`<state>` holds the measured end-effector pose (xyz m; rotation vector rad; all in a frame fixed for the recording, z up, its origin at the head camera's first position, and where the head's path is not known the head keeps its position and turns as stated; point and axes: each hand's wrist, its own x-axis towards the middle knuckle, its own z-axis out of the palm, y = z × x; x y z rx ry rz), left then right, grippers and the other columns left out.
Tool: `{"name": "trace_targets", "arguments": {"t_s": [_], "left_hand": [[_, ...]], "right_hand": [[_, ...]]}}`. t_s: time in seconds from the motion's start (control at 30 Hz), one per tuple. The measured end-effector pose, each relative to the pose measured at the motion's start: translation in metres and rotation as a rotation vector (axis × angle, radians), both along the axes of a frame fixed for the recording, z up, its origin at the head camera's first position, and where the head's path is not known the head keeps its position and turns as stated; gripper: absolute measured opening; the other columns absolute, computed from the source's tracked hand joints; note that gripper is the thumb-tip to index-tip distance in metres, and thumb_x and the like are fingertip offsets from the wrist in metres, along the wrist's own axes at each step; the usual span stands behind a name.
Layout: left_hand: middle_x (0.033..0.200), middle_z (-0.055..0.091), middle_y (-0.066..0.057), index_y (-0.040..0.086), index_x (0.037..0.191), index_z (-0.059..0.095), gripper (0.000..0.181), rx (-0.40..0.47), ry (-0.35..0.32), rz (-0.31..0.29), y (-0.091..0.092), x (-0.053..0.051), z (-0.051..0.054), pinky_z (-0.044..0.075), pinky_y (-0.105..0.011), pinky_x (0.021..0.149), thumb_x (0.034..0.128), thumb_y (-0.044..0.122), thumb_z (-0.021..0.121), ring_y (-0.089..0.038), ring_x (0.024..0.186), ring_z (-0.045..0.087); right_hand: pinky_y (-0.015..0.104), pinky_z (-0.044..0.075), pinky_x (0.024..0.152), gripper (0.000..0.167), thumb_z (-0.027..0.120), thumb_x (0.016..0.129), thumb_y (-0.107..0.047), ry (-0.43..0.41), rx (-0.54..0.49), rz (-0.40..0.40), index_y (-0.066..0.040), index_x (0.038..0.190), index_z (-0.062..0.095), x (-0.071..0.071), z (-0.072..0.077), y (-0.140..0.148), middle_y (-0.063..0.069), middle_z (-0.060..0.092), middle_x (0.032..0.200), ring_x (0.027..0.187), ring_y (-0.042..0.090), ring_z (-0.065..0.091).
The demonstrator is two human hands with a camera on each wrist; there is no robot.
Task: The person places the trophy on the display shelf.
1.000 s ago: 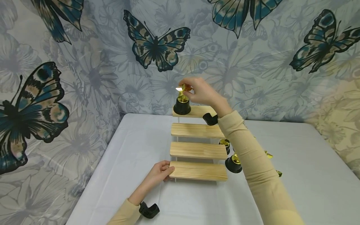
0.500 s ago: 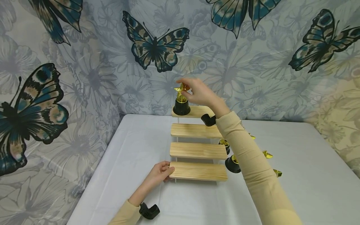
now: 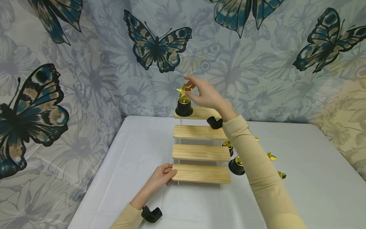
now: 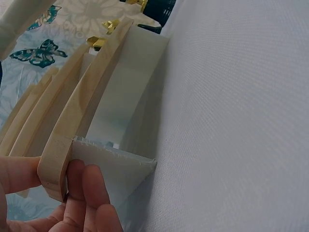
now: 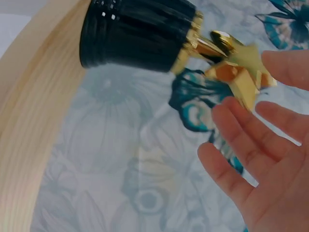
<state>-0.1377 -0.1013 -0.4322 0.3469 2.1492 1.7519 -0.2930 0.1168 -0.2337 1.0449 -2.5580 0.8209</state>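
A gold star trophy (image 3: 184, 98) with a black base stands upright on the left end of the top wooden shelf (image 3: 204, 113). My right hand (image 3: 206, 93) is just right of the star. In the right wrist view its fingers (image 5: 246, 130) are spread loosely beside the star (image 5: 241, 65), not gripping it; whether a fingertip still touches is unclear. My left hand (image 3: 161, 176) pinches the left end of the lowest wooden shelf (image 3: 201, 174), thumb on top and fingers below. In the left wrist view the curled fingers (image 4: 89, 188) lie against the white side support (image 4: 116, 166).
Several more star trophies lie or stand right of the stepped rack, among them one with a black base (image 3: 236, 166), partly behind my right forearm. Two middle shelves (image 3: 200, 132) separate the top and lowest ones. A butterfly-patterned cloth (image 3: 157, 47) hangs behind the white table (image 3: 137, 143).
My right fingers have loosened from the star, and that hand has drawn slightly right. The trophy stays on the top shelf. My left hand has not moved.
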Motion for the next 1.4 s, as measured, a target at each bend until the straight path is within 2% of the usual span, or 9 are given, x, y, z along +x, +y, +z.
{"name": "trace_targets", "arguments": {"t_s": [0.13,0.33,0.53,0.83,1.0,1.13,1.33,1.4], "left_hand": [[0.084,0.065,-0.012,-0.017,0.118,0.046,0.037,-0.009,0.007,0.007,-0.001,0.001,0.001,0.045,-0.030,0.058,0.0953,0.011,0.052,-0.019,0.065,0.055],[0.083,0.065,-0.011,-0.018,0.120,0.044,0.039,-0.017,0.005,0.006,-0.002,0.001,0.002,0.045,-0.029,0.058,0.0952,0.011,0.052,-0.019,0.064,0.054],[0.081,0.065,-0.009,-0.018,0.120,0.044,0.039,-0.034,0.012,0.011,-0.003,0.000,0.004,0.046,-0.032,0.059,0.0952,0.011,0.052,-0.023,0.065,0.056],[0.082,0.065,-0.010,-0.017,0.119,0.046,0.038,-0.038,-0.006,0.009,-0.001,0.000,0.002,0.046,-0.030,0.059,0.0951,0.011,0.053,-0.020,0.063,0.054],[0.083,0.066,-0.010,-0.016,0.121,0.045,0.040,-0.034,-0.013,0.025,-0.001,-0.007,-0.014,0.046,-0.032,0.059,0.0952,0.014,0.054,-0.021,0.064,0.056],[0.086,0.066,-0.010,-0.014,0.123,0.044,0.045,-0.032,-0.011,0.028,-0.001,-0.011,-0.026,0.046,-0.030,0.059,0.0951,0.020,0.055,-0.019,0.066,0.057],[0.089,0.067,-0.011,-0.009,0.122,0.049,0.044,-0.004,-0.020,-0.003,-0.002,-0.011,-0.032,0.046,-0.028,0.060,0.0946,0.025,0.056,-0.019,0.069,0.059],[0.090,0.067,-0.012,-0.009,0.121,0.049,0.043,0.000,-0.021,-0.010,-0.002,-0.010,-0.032,0.045,-0.028,0.059,0.0950,0.025,0.055,-0.019,0.069,0.059]], "right_hand": [[0.044,0.043,0.082,0.050,0.058,0.092,-0.014,0.081,-0.064,-0.022,-0.002,0.137,0.041,0.012,0.002,0.012,0.017,0.055,0.117,0.104,0.029,0.053],[0.042,0.043,0.078,0.043,0.060,0.090,-0.006,0.228,-0.139,-0.042,0.002,0.130,0.048,0.035,0.002,0.036,0.017,0.058,0.114,0.102,0.028,0.055],[0.044,0.044,0.080,0.042,0.061,0.087,0.000,0.272,-0.149,-0.095,0.003,0.128,0.050,0.062,-0.003,0.066,0.018,0.059,0.113,0.103,0.030,0.055],[0.044,0.044,0.084,0.046,0.064,0.084,0.004,0.244,-0.054,-0.177,0.001,0.128,0.050,0.106,-0.025,0.109,0.016,0.060,0.111,0.101,0.030,0.056],[0.044,0.045,0.084,0.049,0.066,0.082,0.004,0.210,0.005,-0.197,-0.001,0.128,0.051,0.126,-0.038,0.127,0.014,0.060,0.109,0.100,0.029,0.057],[0.038,0.045,0.083,0.048,0.068,0.080,0.004,0.184,0.050,-0.198,-0.001,0.126,0.053,0.140,-0.051,0.140,0.011,0.061,0.111,0.099,0.025,0.058],[0.032,0.047,0.079,0.044,0.070,0.076,0.006,0.164,0.097,-0.168,0.001,0.118,0.057,0.159,-0.074,0.161,0.009,0.063,0.110,0.098,0.023,0.059],[0.031,0.047,0.078,0.042,0.070,0.076,0.005,0.140,0.112,-0.183,0.000,0.116,0.058,0.168,-0.082,0.168,0.008,0.063,0.109,0.097,0.022,0.059]]}}
